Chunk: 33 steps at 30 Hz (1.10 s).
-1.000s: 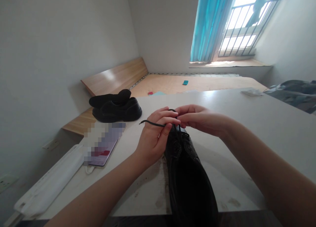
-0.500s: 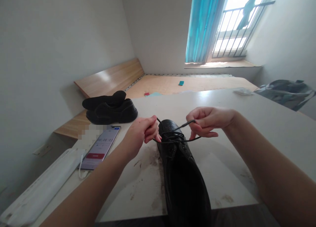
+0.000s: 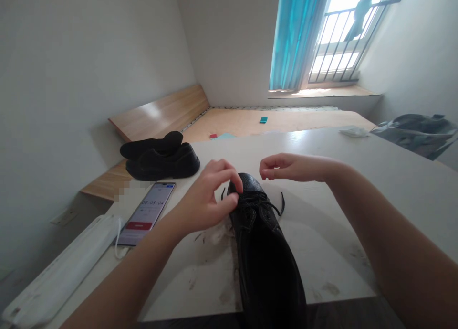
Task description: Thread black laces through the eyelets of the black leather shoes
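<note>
A black leather lace-up shoe [image 3: 272, 262] lies on the white table with its toe pointing away from me. Its thin black shoelace [image 3: 252, 200] crosses the front, one loose end at each side. At the left edge of the toe is my left hand [image 3: 211, 195], thumb and forefinger curved with a small gap between their tips, close to the lacing. My right hand [image 3: 286, 167] hovers right of the toe, fingers loosely bent and apart, with nothing in it. The lace end below the right hand hangs free.
Another pair of black shoes [image 3: 162, 159] lies at the table's left edge. Nearer me are a phone [image 3: 146, 214] showing a timer and a long white case [image 3: 64, 271] with a white cable. A small clear packet [image 3: 354, 132] lies far right on the white table [image 3: 322, 252].
Both hands have let go of the shoelace, which they held stretched out sideways. Its ends have dropped beside the shoe. The left hand has moved slightly right to the lacing; the right fingers have loosened.
</note>
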Each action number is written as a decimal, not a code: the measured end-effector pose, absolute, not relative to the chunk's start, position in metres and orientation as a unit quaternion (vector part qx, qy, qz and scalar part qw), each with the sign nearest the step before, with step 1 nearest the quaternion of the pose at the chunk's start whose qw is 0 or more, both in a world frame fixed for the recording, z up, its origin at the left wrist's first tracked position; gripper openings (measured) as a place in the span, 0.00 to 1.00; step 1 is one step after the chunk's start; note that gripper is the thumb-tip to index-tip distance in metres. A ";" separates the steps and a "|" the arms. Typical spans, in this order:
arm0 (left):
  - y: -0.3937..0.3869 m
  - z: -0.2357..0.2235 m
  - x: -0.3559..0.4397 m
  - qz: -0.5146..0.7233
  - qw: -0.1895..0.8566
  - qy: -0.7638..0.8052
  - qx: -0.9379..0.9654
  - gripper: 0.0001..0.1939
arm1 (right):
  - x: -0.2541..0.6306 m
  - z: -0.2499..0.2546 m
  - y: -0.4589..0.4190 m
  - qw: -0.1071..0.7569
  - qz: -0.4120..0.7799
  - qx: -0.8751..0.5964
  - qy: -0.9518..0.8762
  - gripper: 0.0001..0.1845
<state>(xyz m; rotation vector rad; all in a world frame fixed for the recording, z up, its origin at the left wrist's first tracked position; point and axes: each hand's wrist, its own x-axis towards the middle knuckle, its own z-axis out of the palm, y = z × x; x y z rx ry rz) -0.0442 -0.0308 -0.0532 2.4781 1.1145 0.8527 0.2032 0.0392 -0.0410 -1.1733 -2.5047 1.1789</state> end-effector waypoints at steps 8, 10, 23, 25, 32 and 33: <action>-0.043 -0.044 -0.041 0.175 0.136 0.343 0.913 0.06 | 0.187 -0.021 -0.016 0.012 0.322 -0.393 -0.861 0.12; -0.043 -0.044 -0.041 0.172 0.126 0.342 0.915 0.07 | 0.183 -0.024 -0.029 0.031 0.295 -0.422 -0.856 0.11; -0.047 -0.047 -0.038 0.205 0.196 0.362 0.888 0.06 | 0.172 -0.048 -0.069 0.228 0.145 -0.426 -0.864 0.09; -0.048 -0.046 -0.037 0.206 0.202 0.375 0.881 0.05 | 0.176 -0.049 -0.069 0.225 0.196 -0.439 -0.848 0.10; -0.054 -0.037 -0.037 0.138 0.176 0.446 0.867 0.15 | 0.185 -0.064 -0.070 0.227 0.378 -0.479 -0.760 0.16; -0.054 -0.036 -0.038 0.135 0.185 0.447 0.865 0.16 | 0.184 -0.066 -0.070 0.239 0.402 -0.474 -0.746 0.17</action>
